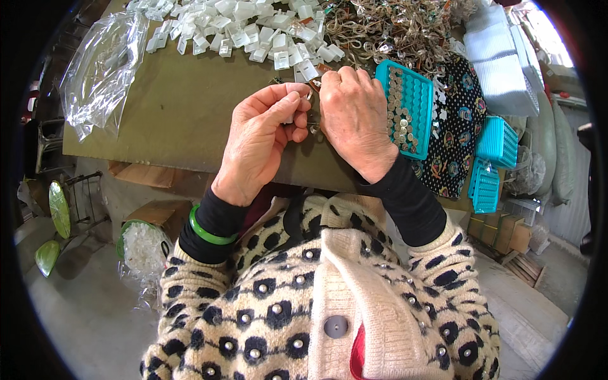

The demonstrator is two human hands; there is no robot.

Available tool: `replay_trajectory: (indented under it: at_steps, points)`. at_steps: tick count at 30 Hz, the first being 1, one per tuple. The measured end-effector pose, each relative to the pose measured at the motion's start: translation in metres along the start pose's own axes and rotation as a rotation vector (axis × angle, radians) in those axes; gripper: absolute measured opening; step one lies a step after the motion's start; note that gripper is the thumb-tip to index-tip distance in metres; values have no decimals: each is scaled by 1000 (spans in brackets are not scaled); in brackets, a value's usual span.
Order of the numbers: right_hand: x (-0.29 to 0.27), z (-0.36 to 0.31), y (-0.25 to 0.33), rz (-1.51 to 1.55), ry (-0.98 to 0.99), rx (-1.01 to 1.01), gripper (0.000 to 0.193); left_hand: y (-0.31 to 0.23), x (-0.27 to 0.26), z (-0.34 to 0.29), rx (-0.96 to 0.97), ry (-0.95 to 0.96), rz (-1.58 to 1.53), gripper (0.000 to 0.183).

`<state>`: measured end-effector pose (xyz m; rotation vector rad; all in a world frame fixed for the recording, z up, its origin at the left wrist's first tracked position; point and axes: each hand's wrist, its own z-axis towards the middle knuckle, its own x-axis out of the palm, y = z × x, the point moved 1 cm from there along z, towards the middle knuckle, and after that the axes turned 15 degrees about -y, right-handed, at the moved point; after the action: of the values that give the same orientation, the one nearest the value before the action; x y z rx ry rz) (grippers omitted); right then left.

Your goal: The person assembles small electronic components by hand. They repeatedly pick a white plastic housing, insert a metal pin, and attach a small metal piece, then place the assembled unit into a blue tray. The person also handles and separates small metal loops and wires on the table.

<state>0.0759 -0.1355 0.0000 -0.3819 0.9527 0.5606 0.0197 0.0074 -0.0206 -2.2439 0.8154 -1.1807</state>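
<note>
Both hands meet over the olive-brown tabletop (171, 107), close to its near edge. My left hand (253, 130) pinches thumb and forefinger on a small shiny piece, too small to name. Beside it, my right hand (353, 111) is curled with its back up; its fingertips, and anything in them, are hidden. Touching or almost touching the right hand is a turquoise tray (418, 107) of round hollows, partly filled with small round metallic pieces (399, 104). Beyond the hands lie a heap of small whitish translucent plastic pieces (253, 31) and a tangled pile of brownish cords with clear bits (392, 28).
A clear plastic bag (104, 69) lies at the table's left. To the right are dark patterned cloth (459, 126), stacked white sheets (500, 60) and more turquoise trays (497, 142). A green-rimmed container of clear pieces (142, 247) stands on the floor at left, near cardboard boxes (500, 231).
</note>
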Motion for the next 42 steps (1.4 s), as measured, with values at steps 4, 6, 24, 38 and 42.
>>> replay_trajectory:
  at_steps: [4, 6, 24, 38, 42]
  points:
    - [-16, 1, -7, 186, -48, 47, 14, -4, 3, -4, 106, -7, 65, 23]
    - [-27, 0, -9, 276, -59, 60, 14, -4, 7, -9, 274, -2, 201, 26]
    - [-46, -19, -17, 712, -171, 171, 21, -1, 28, -26, 1212, 29, 877, 18]
    - [-56, -29, -24, 852, -235, 270, 16, 6, 28, -32, 46, 119, 7, 10]
    - [-65, -31, -28, 937, -158, 373, 10, 11, 26, -31, -252, 304, -183, 17]
